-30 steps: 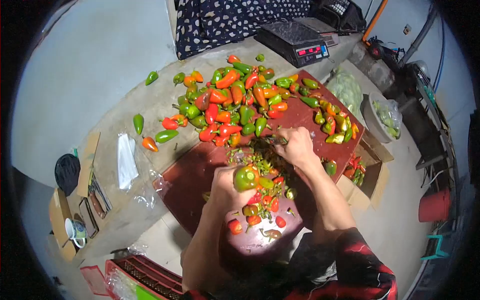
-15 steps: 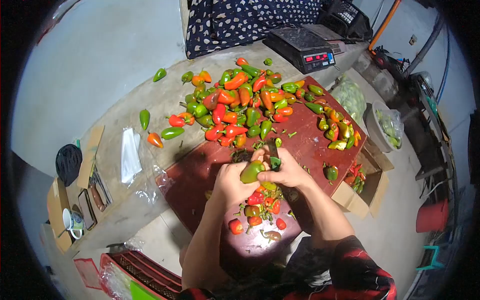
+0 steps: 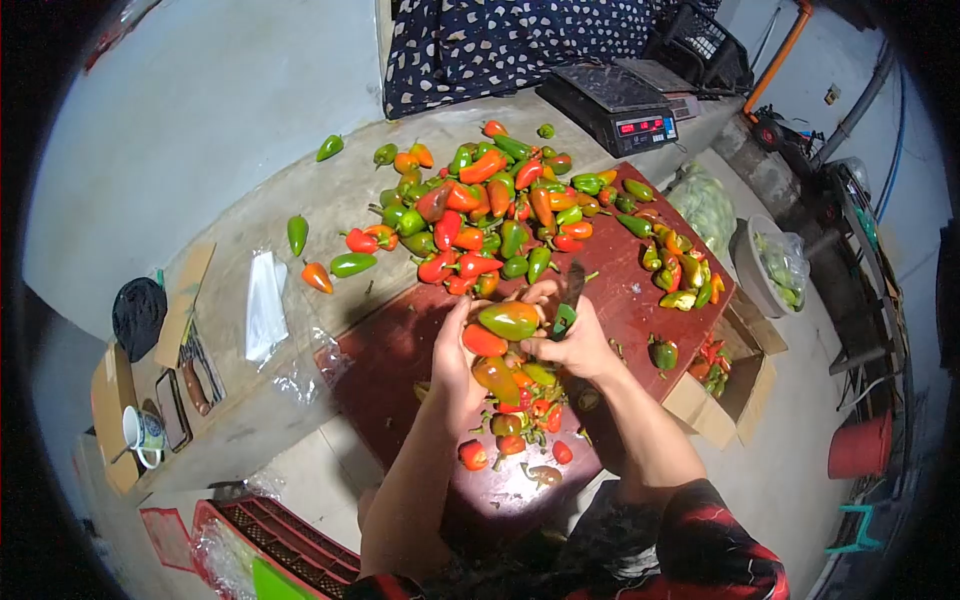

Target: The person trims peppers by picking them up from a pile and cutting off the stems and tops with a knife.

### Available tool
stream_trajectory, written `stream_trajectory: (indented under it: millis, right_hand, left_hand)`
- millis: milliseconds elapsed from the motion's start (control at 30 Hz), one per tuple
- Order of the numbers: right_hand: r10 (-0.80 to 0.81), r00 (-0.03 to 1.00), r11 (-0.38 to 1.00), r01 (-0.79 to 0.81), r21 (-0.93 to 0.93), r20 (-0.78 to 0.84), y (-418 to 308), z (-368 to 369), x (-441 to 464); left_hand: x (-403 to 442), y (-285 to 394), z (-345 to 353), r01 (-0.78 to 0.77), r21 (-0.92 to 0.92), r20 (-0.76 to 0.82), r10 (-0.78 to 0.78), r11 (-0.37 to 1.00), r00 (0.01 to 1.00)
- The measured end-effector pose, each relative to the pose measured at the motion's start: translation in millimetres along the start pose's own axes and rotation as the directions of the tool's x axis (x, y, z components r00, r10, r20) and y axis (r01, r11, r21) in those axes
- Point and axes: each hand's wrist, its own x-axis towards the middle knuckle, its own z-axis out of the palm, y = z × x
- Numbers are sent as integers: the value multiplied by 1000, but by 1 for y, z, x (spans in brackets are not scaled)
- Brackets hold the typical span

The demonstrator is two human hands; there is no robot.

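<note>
Pepper [image 3: 510, 320], green with patches of orange, held crosswise between left grip [image 3: 455, 352] and right grip [image 3: 583, 345]. Left grip curled round from the left, grasping the same pepper; right grip at its right end, fingertips close by, actual contact there too hard to tell. Orange-red pepper [image 3: 484, 340] just below on the near side, up against the inside of the left grip. Amber-green pepper [image 3: 494, 378] nearer again, beside the heel of the left grip; cannot tell whether held or lying on the pile beneath.

Right grip clenched round the green handle of a knife [image 3: 565, 318], dark blade pointing to the far side, well clear of the left grip.

Below and on the near side, cut peppers [image 3: 507, 425] and green scraps scattered over the reddish-brown worktop [image 3: 640, 310]. On the far side, a large heap of whole peppers [image 3: 450, 230], red, orange and green, spread across the worktop's far edge and the concrete ledge [image 3: 235, 225]. To the right, a smaller cluster of peppers [image 3: 690, 268], with a lone dark green pepper [image 3: 662, 353] nearer. Past the right edge, a cardboard box [image 3: 692, 405] with more red and green inside.
</note>
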Motion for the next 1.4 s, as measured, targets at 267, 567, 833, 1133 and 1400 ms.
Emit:
stream_trajectory:
  millis: [267, 567, 833, 1133, 1400]
  right_hand:
    - [-107, 988, 762, 152, -630, 109, -3, 35, -3]
    - [-191, 977, 683, 205, -701, 100, 30, 39, -14]
    - [-203, 963, 874, 96, -476, -178, -8, 11, -15]
    - [-179, 594, 956, -82, -281, -784, -104, -184, -144]
    - [-143, 84, 817, -553, -165, -986, -78, -308, -263]
  left_hand:
    - [11, -14, -23, -154, 185, -239, 197, 971, 951]
    - [27, -34, -69, -155, 81, 109, 146, 985, 983]
    - [10, -16, -29, -209, 619, 160, 138, 757, 977]
    - [-4, 5, -27, -28, 406, 73, -3, 913, 997]
    - [-13, 17, -3, 47, 483, -63, -18, 874, 998]
